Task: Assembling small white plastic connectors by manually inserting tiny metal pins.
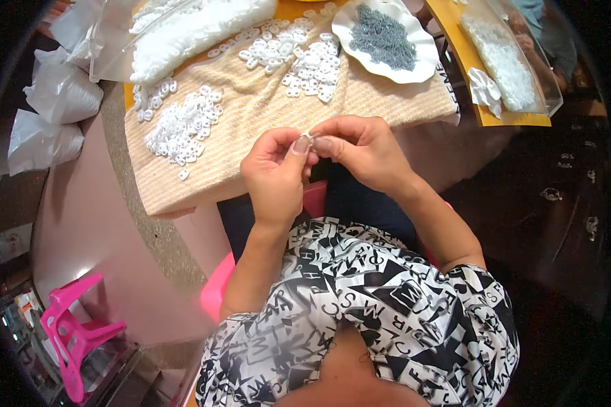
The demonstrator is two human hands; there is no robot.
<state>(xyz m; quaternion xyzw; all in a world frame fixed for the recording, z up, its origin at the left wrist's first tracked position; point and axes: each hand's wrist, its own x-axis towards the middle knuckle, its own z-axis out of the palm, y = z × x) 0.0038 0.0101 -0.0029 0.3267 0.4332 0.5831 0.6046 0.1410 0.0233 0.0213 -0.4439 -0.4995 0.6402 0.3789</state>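
My left hand (pixel 276 173) and my right hand (pixel 360 148) meet above the near edge of a beige woven cloth (pixel 251 112). Between their fingertips they pinch one small white plastic piece (pixel 307 138), mostly hidden by the thumbs. On the cloth lie heaps of similar white plastic pieces: one heap (pixel 182 127) to the left and another (pixel 305 57) further back. A white wavy-rimmed plate (pixel 428 64) at the back holds a mound of small grey metal parts (pixel 385 37).
Clear plastic bags of white pieces (pixel 183 30) lie at the back left, white sacks (pixel 58 95) on the floor beside them. A second orange table (pixel 495 115) with a bag of white parts stands right. A pink plastic stool (pixel 75 332) sits lower left.
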